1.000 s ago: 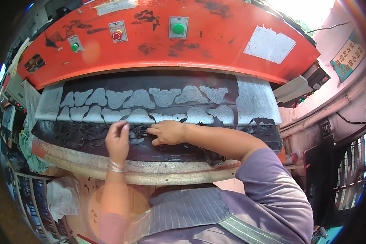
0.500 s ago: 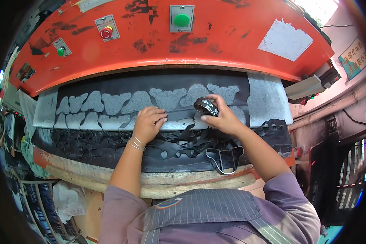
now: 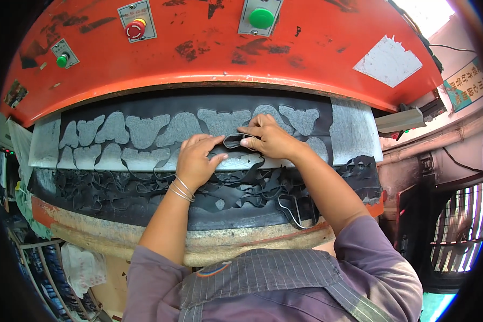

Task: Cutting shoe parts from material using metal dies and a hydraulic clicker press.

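Observation:
A small dark metal cutting die (image 3: 233,141), shaped like a closed band, sits on or just above the sheet near the middle. My right hand (image 3: 271,137) pinches its right side between thumb and fingers. From the left, my left hand (image 3: 196,160) reaches its fingertips to the die's left edge, thumb held apart. Under both hands lies a black sheet (image 3: 161,103) with rows of cut-out openings showing a grey board (image 3: 354,129). A larger metal cutting die (image 3: 291,210) rests nearer me, below my right forearm.
Tangled black offcuts (image 3: 112,188) spread along the near side of the board. Beyond it rises the orange press head (image 3: 198,59), with a red stop button (image 3: 136,29) and a large green button (image 3: 261,19). A worn pale beam (image 3: 118,236) edges the bench.
My right hand has carried the small die leftward and lowered it close to my left hand. The left fingers now meet its edge. The view has shifted slightly.

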